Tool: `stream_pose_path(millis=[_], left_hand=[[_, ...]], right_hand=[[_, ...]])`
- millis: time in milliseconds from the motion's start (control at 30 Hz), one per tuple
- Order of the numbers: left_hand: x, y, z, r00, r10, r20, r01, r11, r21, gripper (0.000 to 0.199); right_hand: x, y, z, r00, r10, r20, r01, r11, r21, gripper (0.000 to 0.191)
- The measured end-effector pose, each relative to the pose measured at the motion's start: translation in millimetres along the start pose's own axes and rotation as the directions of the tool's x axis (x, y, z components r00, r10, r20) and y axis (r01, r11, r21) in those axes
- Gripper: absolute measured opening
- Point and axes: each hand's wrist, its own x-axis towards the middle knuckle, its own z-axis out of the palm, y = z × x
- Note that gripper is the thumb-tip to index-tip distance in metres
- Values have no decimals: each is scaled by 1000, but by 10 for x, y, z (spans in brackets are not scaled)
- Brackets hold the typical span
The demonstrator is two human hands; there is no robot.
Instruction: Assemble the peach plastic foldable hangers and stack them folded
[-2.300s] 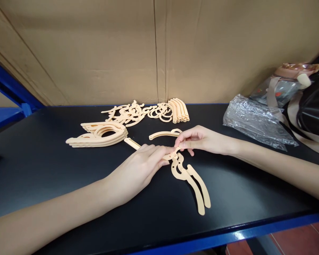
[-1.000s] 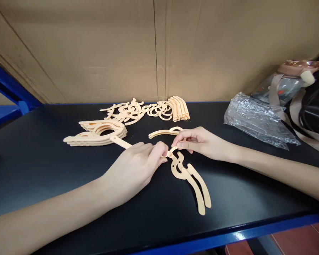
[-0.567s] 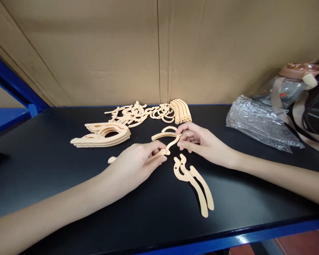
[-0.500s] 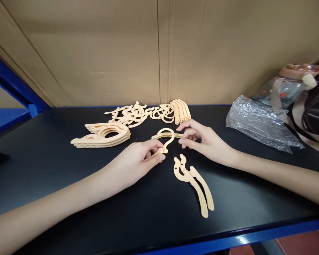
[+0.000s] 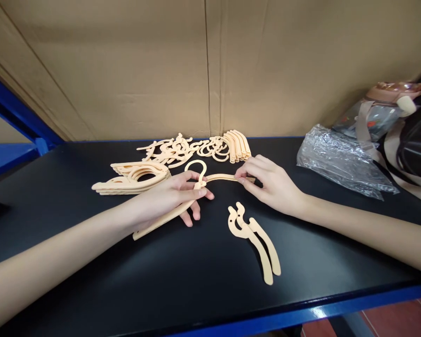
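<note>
My left hand grips a beige hanger piece with its hook pointing up. A long arm of this piece slants down to the lower left under the palm. Thumb and index finger pinch at the hook's base, while the other fingers are spread. My right hand pinches a curved hanger arm near its right end. The left end of that arm reaches close to my left fingertips; whether the two pieces touch I cannot tell. Just in front lie loose flat hanger arms, partly overlapping.
A stack of folded hangers lies to the left. Behind are a heap of hooks and a row of curved arms, near the cardboard wall. Clear plastic bags and a strapped bottle occupy the right.
My left hand has moved left and turned the hanger piece, so its long arm now shows below the palm. My right hand has closed on the curved arm, which has shifted slightly right.
</note>
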Motion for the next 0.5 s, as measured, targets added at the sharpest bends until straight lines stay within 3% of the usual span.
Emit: stream_pose_path(millis=[167,500], left_hand=[[19,-29,-30,1000,2,22,-2,1000,-18,22],[-17,4,83,996,54,-64,-56,998,-23,19]], right_hand=[[2,14,25,999,-32,35,34,998,-54,13],[14,39,47,983,11,183,0,998,-60,31]])
